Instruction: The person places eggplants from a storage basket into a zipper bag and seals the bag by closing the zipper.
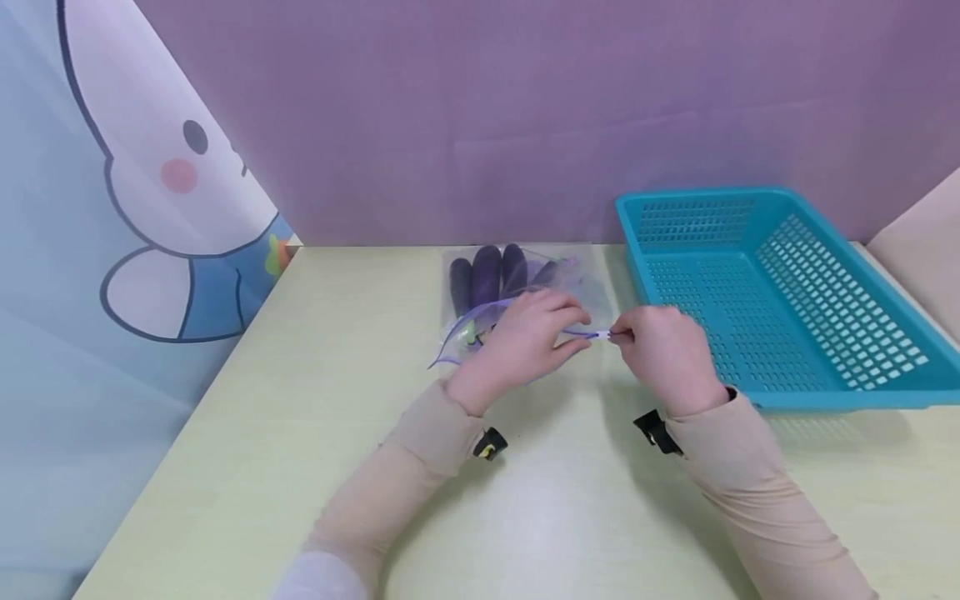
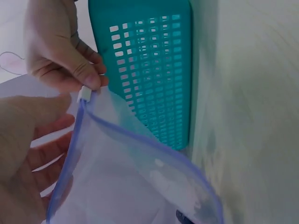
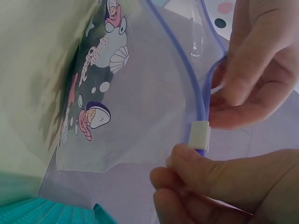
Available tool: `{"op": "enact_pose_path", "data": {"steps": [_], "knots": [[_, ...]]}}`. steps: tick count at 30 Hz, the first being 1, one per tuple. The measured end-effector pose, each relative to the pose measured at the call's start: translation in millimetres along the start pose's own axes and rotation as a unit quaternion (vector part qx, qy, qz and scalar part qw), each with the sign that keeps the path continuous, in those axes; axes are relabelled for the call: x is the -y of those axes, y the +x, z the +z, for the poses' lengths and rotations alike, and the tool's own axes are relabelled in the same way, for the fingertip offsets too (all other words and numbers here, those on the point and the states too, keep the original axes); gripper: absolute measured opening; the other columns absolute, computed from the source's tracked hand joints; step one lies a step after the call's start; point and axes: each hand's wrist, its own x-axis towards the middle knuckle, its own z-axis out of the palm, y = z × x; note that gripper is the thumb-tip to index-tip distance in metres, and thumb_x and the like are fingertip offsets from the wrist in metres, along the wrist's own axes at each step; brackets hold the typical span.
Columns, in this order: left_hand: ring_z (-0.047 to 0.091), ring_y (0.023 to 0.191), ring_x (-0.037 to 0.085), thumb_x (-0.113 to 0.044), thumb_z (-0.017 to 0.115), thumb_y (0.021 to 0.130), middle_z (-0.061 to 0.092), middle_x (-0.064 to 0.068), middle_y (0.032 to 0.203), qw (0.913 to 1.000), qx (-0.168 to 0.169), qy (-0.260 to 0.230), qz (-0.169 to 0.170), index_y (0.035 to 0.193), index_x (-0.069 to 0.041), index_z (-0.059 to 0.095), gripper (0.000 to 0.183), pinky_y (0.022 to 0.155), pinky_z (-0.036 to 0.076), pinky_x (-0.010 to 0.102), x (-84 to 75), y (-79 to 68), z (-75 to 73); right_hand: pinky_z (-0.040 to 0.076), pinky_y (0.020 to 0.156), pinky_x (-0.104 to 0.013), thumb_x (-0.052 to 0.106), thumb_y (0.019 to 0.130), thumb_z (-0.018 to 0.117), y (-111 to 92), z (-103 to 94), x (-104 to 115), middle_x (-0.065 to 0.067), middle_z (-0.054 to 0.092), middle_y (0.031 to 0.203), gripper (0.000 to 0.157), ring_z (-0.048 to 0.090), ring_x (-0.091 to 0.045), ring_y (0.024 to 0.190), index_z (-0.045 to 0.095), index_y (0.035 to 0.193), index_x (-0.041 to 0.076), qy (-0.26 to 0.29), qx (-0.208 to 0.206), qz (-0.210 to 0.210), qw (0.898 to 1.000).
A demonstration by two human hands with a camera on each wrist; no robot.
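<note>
A clear slider zip bag with a purple-blue zip edge and printed shells lies on the table, its mouth parted to the left of the white slider. Several dark purple eggplants show in the bag's far part in the head view. My right hand pinches the zip's right end between thumb and forefinger, right beside the slider. Close to the slider on the other side, my left hand has its fingers spread behind the zip edge, with a gap between thumb and fingers.
A turquoise perforated basket stands on the right of the pale table, close to my right hand. Behind the table hangs a purple cloth. A blue curtain with a cartoon figure covers the left side.
</note>
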Motion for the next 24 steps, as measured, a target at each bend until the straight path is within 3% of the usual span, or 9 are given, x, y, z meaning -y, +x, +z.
{"op": "enact_pose_path", "data": {"steps": [9,19,24], "knots": [[0.063,0.085,0.011,-0.03,0.067,0.088,0.068,-0.005,0.093,0.9987,-0.009,0.046,-0.021,0.099,-0.017,0.072,0.018,0.071,0.047,0.029,-8.0,5.4,13.3,0.05,0.053,-0.043,0.001,0.081,0.069,-2.2,0.9,-1.5,-0.018,0.071,0.08,0.007,0.064,-0.032,0.065,0.074,0.083,-0.002,-0.006,-0.011,-0.005,1.0],[0.064,0.08,0.012,-0.028,0.066,0.089,0.068,-0.003,0.088,0.9977,-0.05,0.044,-0.014,0.095,-0.015,0.073,0.016,0.071,0.05,0.028,-8.4,3.6,25.4,0.051,0.056,-0.044,0.0,0.08,0.069,0.4,2.1,-1.7,-0.017,0.071,0.08,0.007,0.064,-0.031,0.066,0.074,0.083,-0.002,-0.011,-0.001,-0.005,1.0],[0.062,0.077,0.013,-0.022,0.065,0.09,0.067,-0.001,0.083,0.9979,-0.057,0.028,0.011,0.092,-0.012,0.073,0.014,0.074,0.05,0.026,-9.2,4.1,28.7,0.052,0.057,-0.044,-0.003,0.079,0.067,0.7,2.7,-3.7,-0.017,0.071,0.079,0.008,0.064,-0.032,0.066,0.075,0.08,-0.002,-0.014,-0.002,-0.018,1.0]]}}
